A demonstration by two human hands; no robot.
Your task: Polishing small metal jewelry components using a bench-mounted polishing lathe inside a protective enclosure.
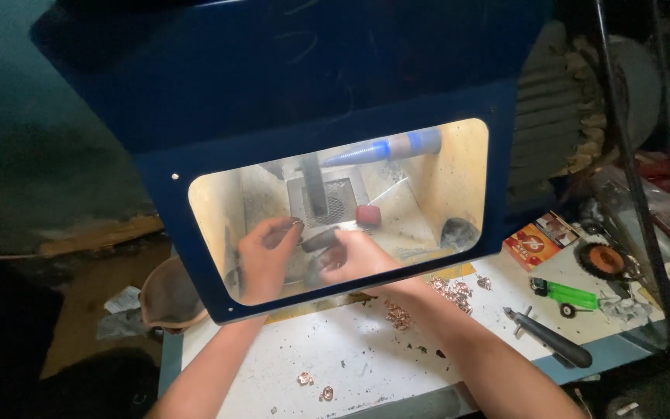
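Both my hands are inside a lit blue hood [335,140], seen through its clear window. My left hand [264,254] pinches a small metal ring-like piece [298,223] between thumb and fingers. My right hand [357,257] is curled around a dark flat object [318,240]; what it is I cannot tell. Behind them hangs a tapered blue spindle [385,149] and a dark upright bar [313,183]. A small red block [367,215] lies on the hood floor.
On the white bench [335,357] lie small copper-coloured pieces [451,291], a green lighter [564,292], a black-handled tool [548,337], a red box [530,247] and a round wheel brush [602,260]. A brown bowl [166,296] sits at left. A motor [575,109] stands right.
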